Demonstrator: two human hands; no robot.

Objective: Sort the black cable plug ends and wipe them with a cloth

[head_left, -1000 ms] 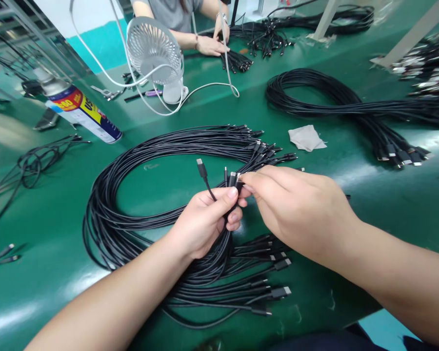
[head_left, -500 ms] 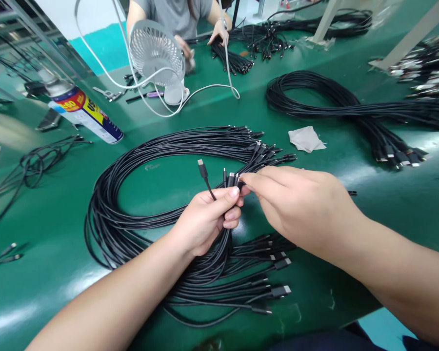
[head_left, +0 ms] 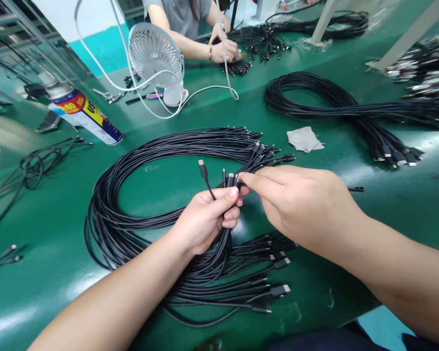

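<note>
My left hand (head_left: 212,214) is closed around a bunch of black USB cables, their plugs (head_left: 230,180) standing up above the thumb. One cable plug (head_left: 203,169) sticks up apart from the others, on the left. At the top of the bunch, my right hand (head_left: 302,207) has its fingers pinched on a plug; its palm side is hidden. Beneath both hands lies a big looped bundle of black cables (head_left: 108,214). Its ends fan out to the right, some above my hands and some below them.
Across the green table (head_left: 51,209), a co-worker's hands (head_left: 225,48) work at another cable bunch. A white fan (head_left: 155,53), a spray can (head_left: 86,112) and scissors (head_left: 108,95) stand or lie at back left. A cloth scrap (head_left: 305,139) and a second cable bundle (head_left: 314,92) lie right.
The co-worker's hand and forearm have moved right, onto the cable bunch there. My two hands keep nearly the same grip and position.
</note>
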